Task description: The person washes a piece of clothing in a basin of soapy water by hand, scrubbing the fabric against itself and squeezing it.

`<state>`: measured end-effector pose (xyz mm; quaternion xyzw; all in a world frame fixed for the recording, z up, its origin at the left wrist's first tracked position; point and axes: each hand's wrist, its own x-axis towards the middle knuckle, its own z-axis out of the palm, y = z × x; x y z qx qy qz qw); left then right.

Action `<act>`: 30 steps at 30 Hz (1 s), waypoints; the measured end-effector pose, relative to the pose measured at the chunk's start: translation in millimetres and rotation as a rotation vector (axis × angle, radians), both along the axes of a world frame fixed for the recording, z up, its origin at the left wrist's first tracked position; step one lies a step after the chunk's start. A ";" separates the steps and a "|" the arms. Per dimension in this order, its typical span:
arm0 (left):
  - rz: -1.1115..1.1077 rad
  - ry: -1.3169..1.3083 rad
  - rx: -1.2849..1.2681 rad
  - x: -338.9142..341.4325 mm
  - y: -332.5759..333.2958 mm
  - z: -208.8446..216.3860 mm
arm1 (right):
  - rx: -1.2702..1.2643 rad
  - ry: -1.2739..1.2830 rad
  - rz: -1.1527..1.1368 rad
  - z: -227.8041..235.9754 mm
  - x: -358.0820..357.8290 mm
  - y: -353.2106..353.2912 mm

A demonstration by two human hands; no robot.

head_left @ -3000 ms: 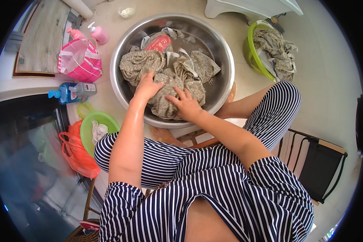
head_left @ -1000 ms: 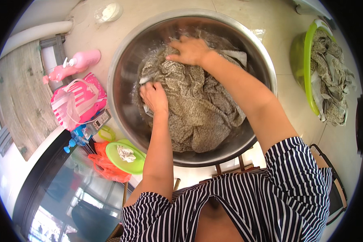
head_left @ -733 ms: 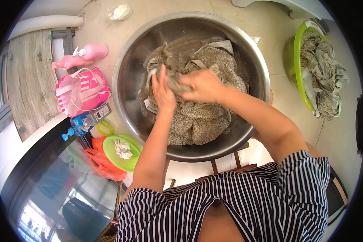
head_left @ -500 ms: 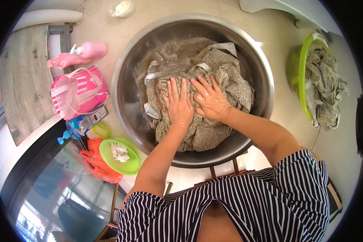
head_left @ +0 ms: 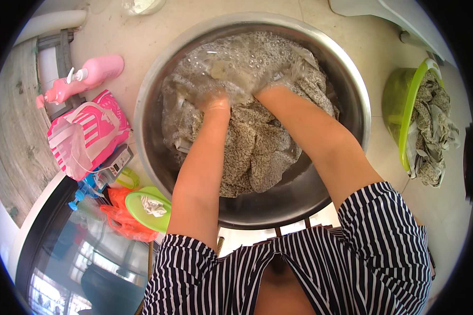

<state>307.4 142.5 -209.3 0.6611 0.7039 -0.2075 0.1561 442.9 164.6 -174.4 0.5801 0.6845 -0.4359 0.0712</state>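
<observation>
L hand [head_left: 216, 100], R hand [head_left: 270, 93]: prev. flat on patterned cloth [head_left: 252, 149], now mostly under basin [head_left: 257, 17] water [head_left: 223, 55]. Fingers hidden, grip can't tell; cloth prob. pressed under.

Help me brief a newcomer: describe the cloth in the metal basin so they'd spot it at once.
Start at the large round metal basin near the middle of the view. Inside, partly under murky water, lies the speckled grey-brown cloth. Similar laundry hangs over the rim of the green tub at the right, whereas this cloth sits among bubbles.
</observation>
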 end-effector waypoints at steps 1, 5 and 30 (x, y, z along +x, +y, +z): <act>-0.410 0.297 -0.476 11.6 6.4 17.1 | -0.050 0.009 -0.113 -1.0 12.2 -0.6; 0.079 -0.215 -0.269 10.7 14.0 12.6 | -0.075 0.231 -0.552 13.9 25.0 -10.8; -0.312 -0.022 -0.565 12.0 5.0 32.3 | -0.183 -0.152 -0.097 -14.6 -0.7 -44.8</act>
